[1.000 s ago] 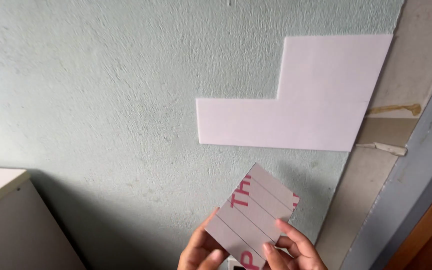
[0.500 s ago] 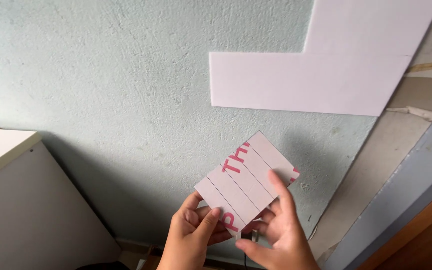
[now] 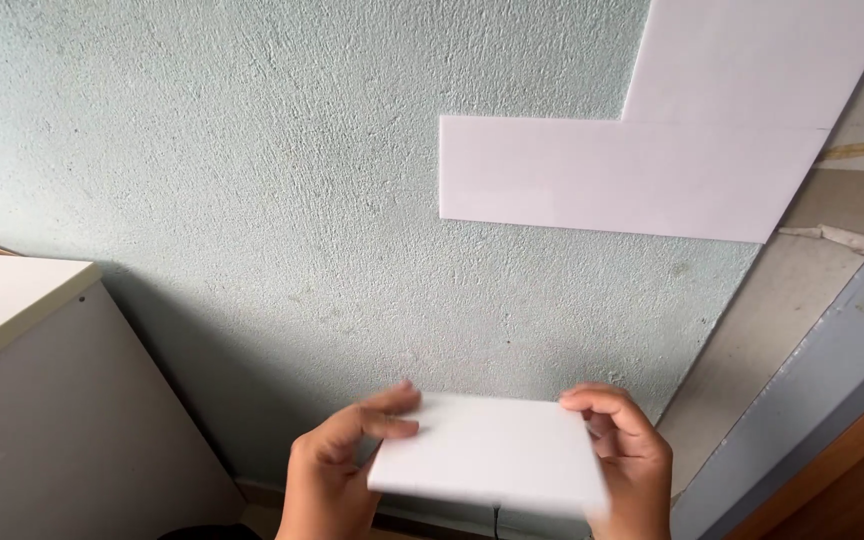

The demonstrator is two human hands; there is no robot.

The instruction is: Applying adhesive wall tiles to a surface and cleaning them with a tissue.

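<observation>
Slippage threatens the white tile (image 3: 492, 450), clamped only at its left and right edges by the fingers of the left hand (image 3: 337, 470) and right hand (image 3: 627, 455), near the textured wall (image 3: 252, 200).

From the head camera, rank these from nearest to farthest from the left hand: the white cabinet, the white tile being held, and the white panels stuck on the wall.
From the left hand:
1. White tile, held at its left edge.
2. White cabinet, to the left.
3. White panels, up and to the right on the wall.
</observation>
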